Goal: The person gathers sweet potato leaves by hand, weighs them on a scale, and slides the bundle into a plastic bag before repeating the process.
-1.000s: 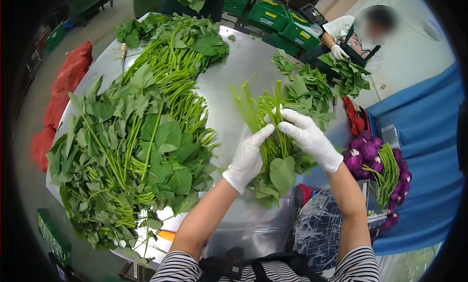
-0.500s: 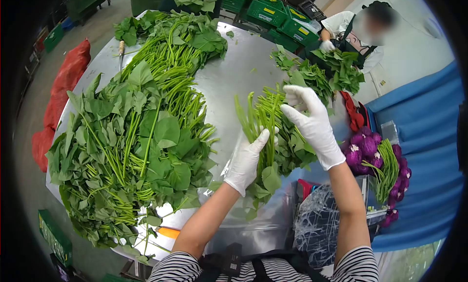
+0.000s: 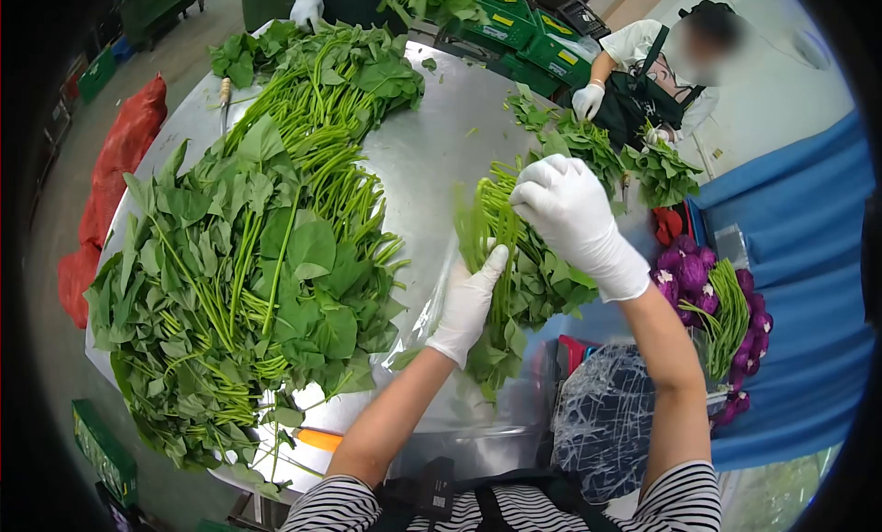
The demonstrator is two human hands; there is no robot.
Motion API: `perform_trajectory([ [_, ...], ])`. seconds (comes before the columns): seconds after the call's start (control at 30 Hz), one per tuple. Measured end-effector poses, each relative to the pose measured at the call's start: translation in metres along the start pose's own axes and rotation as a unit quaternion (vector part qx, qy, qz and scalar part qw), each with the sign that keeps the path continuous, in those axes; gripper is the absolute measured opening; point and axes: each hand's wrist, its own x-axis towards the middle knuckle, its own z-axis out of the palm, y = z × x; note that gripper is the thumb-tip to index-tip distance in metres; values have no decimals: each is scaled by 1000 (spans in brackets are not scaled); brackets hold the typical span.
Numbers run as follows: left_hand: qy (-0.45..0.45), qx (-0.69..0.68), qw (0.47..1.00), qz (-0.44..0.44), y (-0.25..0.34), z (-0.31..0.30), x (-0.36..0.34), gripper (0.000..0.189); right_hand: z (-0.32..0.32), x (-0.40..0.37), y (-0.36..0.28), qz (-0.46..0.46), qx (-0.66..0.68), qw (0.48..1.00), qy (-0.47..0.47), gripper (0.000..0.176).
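My left hand, in a white glove, is closed around a bunch of leafy green stems. The cut ends point up and the leaves hang below the hand. My right hand, also gloved, is curled with its fingertips together beside the upper stems. Whatever is inside those fingers is hidden. Behind and under the hands lies a smaller heap of the same greens. To the left, a large pile of leafy greens spreads along the metal table.
A knife lies at the table's far left edge; an orange handle shows near the front. Purple bundles and thin green strands are at right. One co-worker handles greens; another's gloved hand touches the far pile.
My right hand has gone from open fingers to curled ones and turned over by the stems. The co-worker at right has shifted their greens; another person's hand has appeared at the far side.
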Motion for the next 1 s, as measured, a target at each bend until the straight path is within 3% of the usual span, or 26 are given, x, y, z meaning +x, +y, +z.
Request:
perform_trajectory([
  [0.07,17,-17,1000,6,-6,-3,5,30,10,-5,-9,-8,-47,999,21,11],
  [0.17,31,-78,996,5,7,-6,8,28,32,-18,-30,8,45,997,58,14],
  [0.2,26,-123,992,0,14,-10,9,28,33,-21,-32,52,144,988,35,13],
  [0.27,18,-103,994,-14,21,-20,11,28,28,-16,-28,228,371,897,77,13],
  [0.3,27,-93,995,-5,24,-20,10,28,22,-11,-22,299,414,857,74,18],
  [0.33,32,-83,996,3,25,-19,9,28,21,-5,-21,314,409,850,104,26],
  [0.47,13,-55,998,-3,20,-18,4,29,41,8,-15,359,415,836,8,31],
  [0.5,4,-71,997,11,18,-16,3,29,40,11,-18,416,451,790,-7,27],
  [0.6,3,-58,998,19,11,-21,6,30,51,11,-19,400,513,759,37,22],
  [0.63,2,-71,997,20,16,-18,4,29,50,12,-19,376,457,805,39,20],
  [0.73,-24,-95,995,-3,16,-26,7,32,47,17,-17,337,435,835,28,18],
  [0.9,-67,-157,984,-41,12,-34,14,33,54,20,-14,332,455,825,40,16],
  [0.97,-40,-206,975,-69,15,-36,19,31,56,17,-14,187,257,948,22,16],
  [1.0,-41,-231,970,-66,14,-41,22,30,59,13,-14,192,260,946,19,16],
])
